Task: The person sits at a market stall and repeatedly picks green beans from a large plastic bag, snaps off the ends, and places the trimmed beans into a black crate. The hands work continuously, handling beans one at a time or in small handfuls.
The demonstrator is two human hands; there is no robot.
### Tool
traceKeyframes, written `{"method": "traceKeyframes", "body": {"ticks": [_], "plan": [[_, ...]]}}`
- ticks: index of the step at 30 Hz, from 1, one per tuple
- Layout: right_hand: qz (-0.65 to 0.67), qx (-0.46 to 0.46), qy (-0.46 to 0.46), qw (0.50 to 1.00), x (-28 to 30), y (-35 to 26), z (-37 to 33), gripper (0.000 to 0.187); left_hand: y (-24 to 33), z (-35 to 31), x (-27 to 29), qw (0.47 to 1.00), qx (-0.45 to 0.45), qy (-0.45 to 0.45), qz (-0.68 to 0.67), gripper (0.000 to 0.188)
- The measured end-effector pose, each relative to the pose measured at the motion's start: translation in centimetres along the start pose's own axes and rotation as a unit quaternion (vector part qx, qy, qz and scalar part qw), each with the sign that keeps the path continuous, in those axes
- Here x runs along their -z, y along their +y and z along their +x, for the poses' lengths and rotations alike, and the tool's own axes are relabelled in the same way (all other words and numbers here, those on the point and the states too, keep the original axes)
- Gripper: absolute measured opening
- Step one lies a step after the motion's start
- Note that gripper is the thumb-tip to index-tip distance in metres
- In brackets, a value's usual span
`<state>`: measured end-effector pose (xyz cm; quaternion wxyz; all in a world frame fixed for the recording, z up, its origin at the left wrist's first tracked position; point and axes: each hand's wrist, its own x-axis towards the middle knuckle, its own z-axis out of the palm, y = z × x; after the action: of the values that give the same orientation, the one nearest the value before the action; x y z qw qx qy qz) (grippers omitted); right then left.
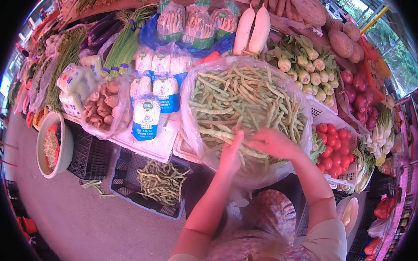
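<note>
A big clear plastic bag (189, 92), its mouth spread wide, holds a heap of long pale green beans (244, 94) right in front of me. Both hands are at the near side of this heap. My left hand (231, 153) is closed, thumb up, on a green bean that pokes out to its left. Just beside it, my right hand (275, 143) reaches in from the right with its fingers pinched together at a bean; the fingertips are partly lost among the beans.
Bagged white mushrooms (146, 116) and a bag of brown mushrooms (104, 106) lie left of the beans. Tomatoes (334, 149) in a white crate stand to the right, white radishes (251, 30) behind. On the floor, a dark crate (121, 175) holds more beans near a pale tub (58, 156).
</note>
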<state>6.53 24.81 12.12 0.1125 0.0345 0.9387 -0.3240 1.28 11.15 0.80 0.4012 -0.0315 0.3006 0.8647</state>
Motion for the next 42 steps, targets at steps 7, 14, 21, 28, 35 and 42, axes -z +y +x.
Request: {"method": "traceKeyframes", "body": {"ticks": [7,14,21,28,35,42], "plan": [[0.0,0.001,0.252,0.968,-1.2,4.9,13.8,0.039,0.2,-0.3,-0.4,0.996,0.06,-0.063,0.009,0.039],[-0.023,0.012,0.225,0.974,-3.7,7.1,22.5,0.045,0.7,-0.4,-0.5,0.998,0.0,-0.043,0.053,0.034],[0.015,0.02,0.398,0.917,-1.8,6.3,17.5,0.027,-0.2,0.0,-0.2,0.998,-0.008,-0.047,0.045,0.031],[0.124,-0.007,0.181,0.976,-0.9,1.8,3.9,0.018,-1.2,-0.3,-0.7,0.996,-0.05,-0.045,-0.06,0.033],[0.03,-0.002,0.113,0.993,-1.8,2.9,5.3,0.022,-1.9,0.1,0.4,0.989,-0.046,0.112,-0.082,0.022],[-0.119,0.013,0.192,0.974,-6.8,4.3,13.3,0.024,-1.8,1.0,0.5,0.984,-0.067,0.159,-0.041,0.024]]}}
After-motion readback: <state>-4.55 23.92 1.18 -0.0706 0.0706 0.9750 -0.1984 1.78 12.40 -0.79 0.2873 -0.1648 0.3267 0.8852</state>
